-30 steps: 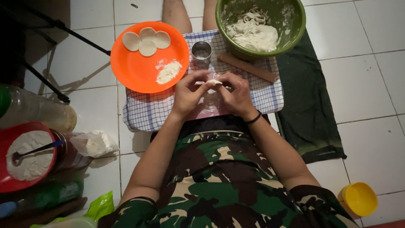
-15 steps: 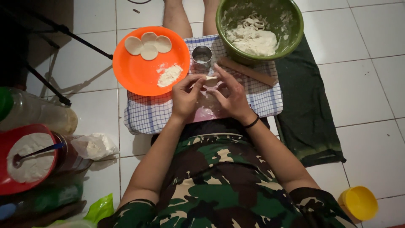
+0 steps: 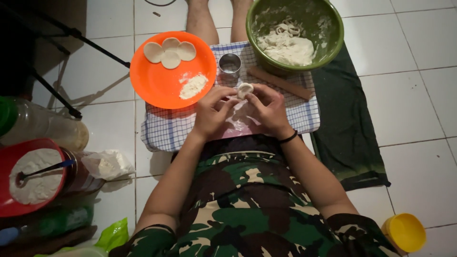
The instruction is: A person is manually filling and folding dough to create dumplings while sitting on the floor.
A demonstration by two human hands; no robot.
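A small round piece of white dough [image 3: 245,89] is pinched between the fingertips of my left hand [image 3: 213,112] and my right hand [image 3: 269,108], above a pink board [image 3: 238,124] on a checked cloth [image 3: 166,128]. An orange plate [image 3: 157,83] to the left carries three flat dough discs [image 3: 170,52] and a little heap of flour [image 3: 193,86]. Just beyond my fingers stands a round metal cutter [image 3: 229,66]. A wooden rolling pin [image 3: 280,82] lies to the right of the cutter.
A green bowl [image 3: 333,28] with a lump of dough sits at the top right on a dark green cloth [image 3: 350,128]. At left are a red bowl [image 3: 9,209] of flour with a spoon, plastic bottles [image 3: 43,128] and a flour bag [image 3: 108,164]. A yellow cup [image 3: 404,232] stands bottom right.
Both hands have lifted the dough piece off the board and hold it at the fingertips. The view has shifted a little.
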